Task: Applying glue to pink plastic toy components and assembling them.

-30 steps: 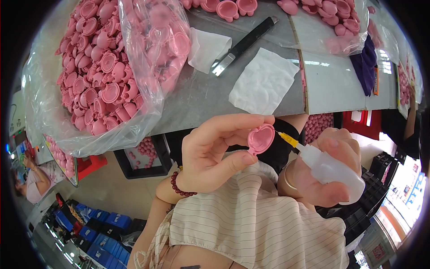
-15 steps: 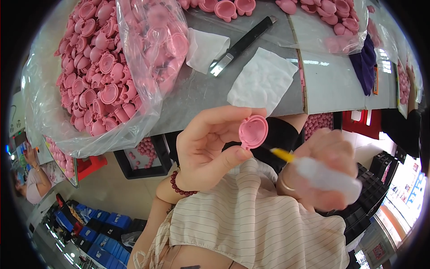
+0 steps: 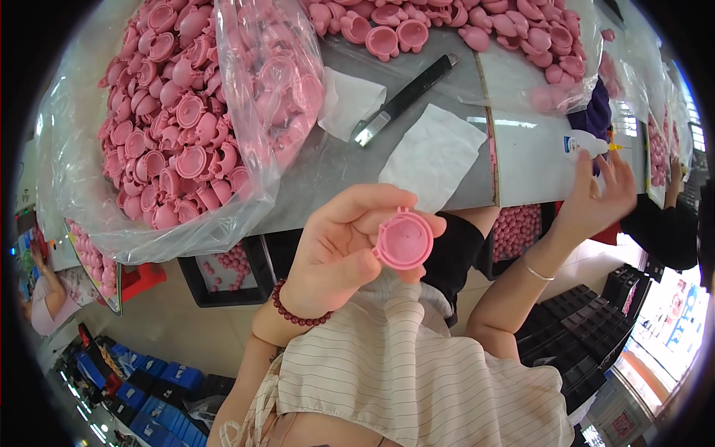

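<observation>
Remotely, my left hand (image 3: 333, 253) pinched a round pink plastic shell (image 3: 406, 240), right hand (image 3: 596, 203) splayed beside a white plastic bottle (image 3: 585, 143).

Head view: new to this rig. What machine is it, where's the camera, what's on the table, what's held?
No machine: you're seeing a person's two bare hands, the left hand and the right hand. The picture comes from the left of two fisheye cameras worn on the head, looking down, so straight edges bend near the rim.

The left holds a small, round, hollow pink piece, open side toward the camera. The right is out to the side, fingers at a small white bottle with a yellow tip; I can't tell whether it grips it.

On the gray tabletop are a clear plastic bag full of similar pink pieces, a slim black-and-silver cutter-like tool and two white cloth-like sheets.
</observation>
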Demonstrator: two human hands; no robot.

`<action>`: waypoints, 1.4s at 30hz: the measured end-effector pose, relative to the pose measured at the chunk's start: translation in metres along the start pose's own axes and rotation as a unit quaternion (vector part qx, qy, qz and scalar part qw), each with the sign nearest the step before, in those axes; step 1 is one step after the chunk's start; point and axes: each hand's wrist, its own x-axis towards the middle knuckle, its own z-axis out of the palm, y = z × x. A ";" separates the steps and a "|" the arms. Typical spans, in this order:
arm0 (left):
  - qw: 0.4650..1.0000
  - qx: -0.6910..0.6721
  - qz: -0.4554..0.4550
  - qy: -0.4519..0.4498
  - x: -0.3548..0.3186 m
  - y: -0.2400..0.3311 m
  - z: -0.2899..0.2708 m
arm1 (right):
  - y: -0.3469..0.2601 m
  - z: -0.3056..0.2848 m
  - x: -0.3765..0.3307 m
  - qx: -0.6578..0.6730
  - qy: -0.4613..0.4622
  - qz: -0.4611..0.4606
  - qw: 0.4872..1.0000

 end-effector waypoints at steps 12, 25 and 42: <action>0.999 0.003 -0.003 0.038 -0.007 -0.002 -0.001 | -0.075 0.072 0.030 -0.015 -0.383 -0.328 0.863; 0.986 0.140 0.078 0.041 -0.005 0.008 0.004 | -0.076 0.055 0.024 0.117 -0.382 -0.166 0.902; 0.956 0.279 0.091 0.026 -0.001 -0.002 0.009 | -0.079 -0.002 -0.055 0.340 -0.378 -0.207 0.836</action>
